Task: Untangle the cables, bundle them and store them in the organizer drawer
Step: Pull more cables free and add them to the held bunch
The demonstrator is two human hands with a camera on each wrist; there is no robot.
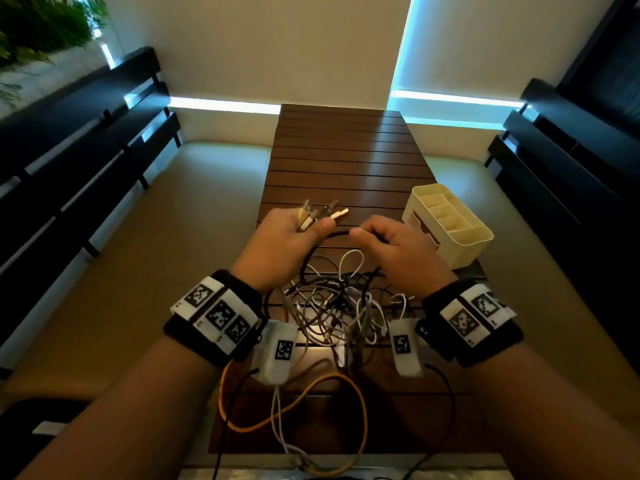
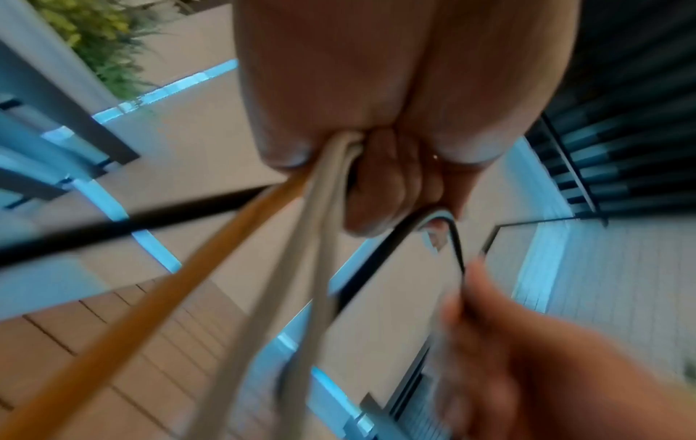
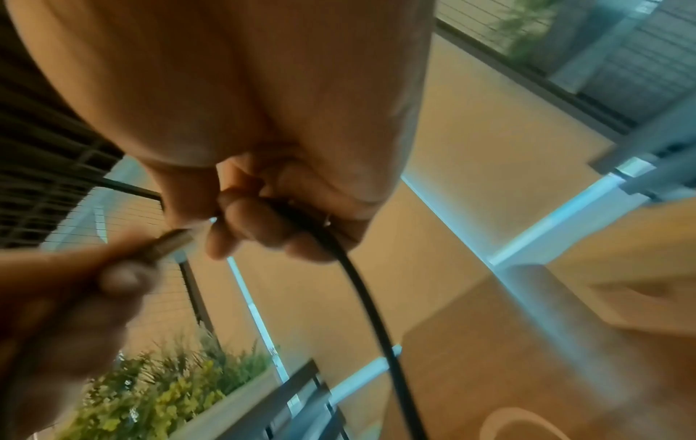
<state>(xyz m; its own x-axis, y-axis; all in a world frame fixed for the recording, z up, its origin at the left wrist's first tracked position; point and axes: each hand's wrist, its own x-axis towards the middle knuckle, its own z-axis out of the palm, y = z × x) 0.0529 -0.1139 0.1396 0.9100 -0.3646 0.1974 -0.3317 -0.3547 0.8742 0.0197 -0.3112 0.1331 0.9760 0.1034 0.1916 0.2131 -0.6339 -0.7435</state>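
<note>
My left hand [image 1: 294,233] grips several cable ends, whose plugs [image 1: 322,213] fan out past its fingers above the slatted wooden table [image 1: 346,157]. From that fist an orange cable [image 2: 158,300] and pale cables [image 2: 320,238] hang down. A black cable [image 1: 334,234] runs from the left hand to my right hand [image 1: 384,244], which pinches it close by; the black cable [image 3: 361,285] drops below the right fingers. Under both hands lies a tangled heap of white, grey and black cables [image 1: 332,306]. The cream organizer [image 1: 446,223] stands at the table's right edge.
An orange cable loop [image 1: 360,407] and a black lead hang over the table's near edge. Dark benches [image 1: 79,140] run along both sides of the table. Green plants [image 1: 38,22] stand at the far left.
</note>
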